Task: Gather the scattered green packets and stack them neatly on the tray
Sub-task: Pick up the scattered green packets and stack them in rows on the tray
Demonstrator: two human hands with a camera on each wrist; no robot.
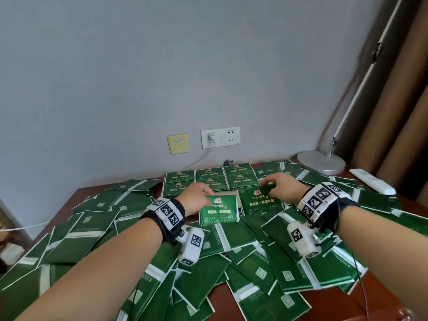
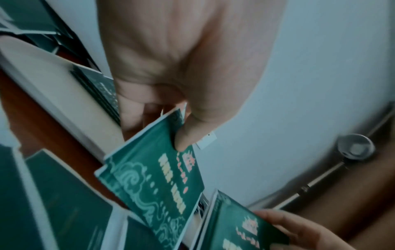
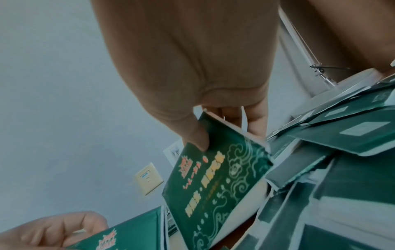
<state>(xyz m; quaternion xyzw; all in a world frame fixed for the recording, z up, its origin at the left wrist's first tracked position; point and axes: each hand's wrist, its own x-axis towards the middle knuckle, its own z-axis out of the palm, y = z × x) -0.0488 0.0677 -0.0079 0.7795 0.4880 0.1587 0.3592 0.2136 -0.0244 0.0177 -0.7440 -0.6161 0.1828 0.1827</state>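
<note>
The dark wooden bench (image 1: 382, 304) is covered from left to right with scattered flat green foil packets (image 1: 76, 230), most lying printed side down and overlapping at odd angles, which suggests the bulk of the gathering is not yet done. At the far centre, against the grey wall, a shallow pale tray (image 2: 42, 84) carries neat rows of green packets (image 1: 209, 179), all face up and aligned, evidently so the stacks sit square. Just near of those rows, the left hand (image 1: 196, 199) holds a small bundle of bright green packets (image 1: 218, 210) face up and level; the left wrist view shows the thumb (image 2: 186, 137) pressed on the printed face with fingers curled beneath, a narrow pinching grip at the packet's far end. To its right, the right hand (image 1: 282, 187) grips a darker green packet bundle (image 1: 260, 202) in the same manner, thumb (image 3: 198, 137) on top near the far edge and fingers under. Both bundles are held side by side with print the same way up, judged to be for squaring before they are set on the tray. At the far right stand a round grey lamp base (image 1: 320, 162) and a white remote control (image 1: 371, 181), clear of the work.
</note>
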